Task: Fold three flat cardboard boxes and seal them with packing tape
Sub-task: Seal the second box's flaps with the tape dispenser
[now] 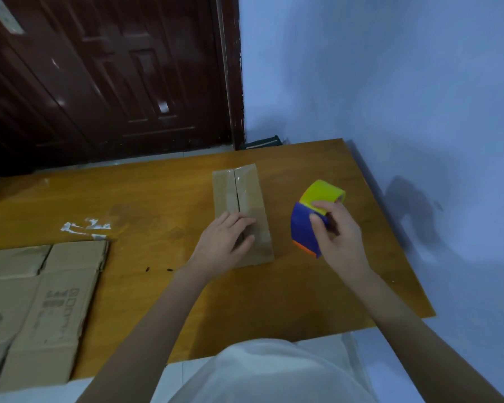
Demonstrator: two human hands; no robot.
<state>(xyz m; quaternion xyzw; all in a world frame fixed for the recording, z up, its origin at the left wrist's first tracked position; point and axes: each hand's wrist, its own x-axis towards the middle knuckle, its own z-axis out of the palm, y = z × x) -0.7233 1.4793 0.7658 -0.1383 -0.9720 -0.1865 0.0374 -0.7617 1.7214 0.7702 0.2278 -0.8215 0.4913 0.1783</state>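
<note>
Resting flat on a folded cardboard box [242, 212], the left hand [226, 245] has its fingers straight and spread across the near end of the box's top, over the seam where the two top flaps meet; it presses and grips nothing. That seam runs away from the left hand toward the far end of the box, with a glossy patch of clear tape beside it near the far end. The box lies on the wooden bench [157, 193]. Just to the right of the left hand, and apart from the box, the right hand [336, 232] holds a tape dispenser [312, 219] with a yellow upper shell, a blue lower shell and an orange strip at its near edge; the thumb and fingers are curled round its side, and the dispenser sits clear of the box. Whether it touches the bench cannot be told. Well to the left of the left hand, at the near left part of the bench, lies a stack of flat cardboard boxes [38, 309], unfolded, with printed marks on the top sheet. Between that stack and the left hand, slightly farther away, a crumpled scrap of clear tape [85, 226] lies on the bench surface. Beyond both hands stand a dark brown door [105, 77] and, to the right of it, a pale blue wall [390, 82] against which the bench's right edge runs.
</note>
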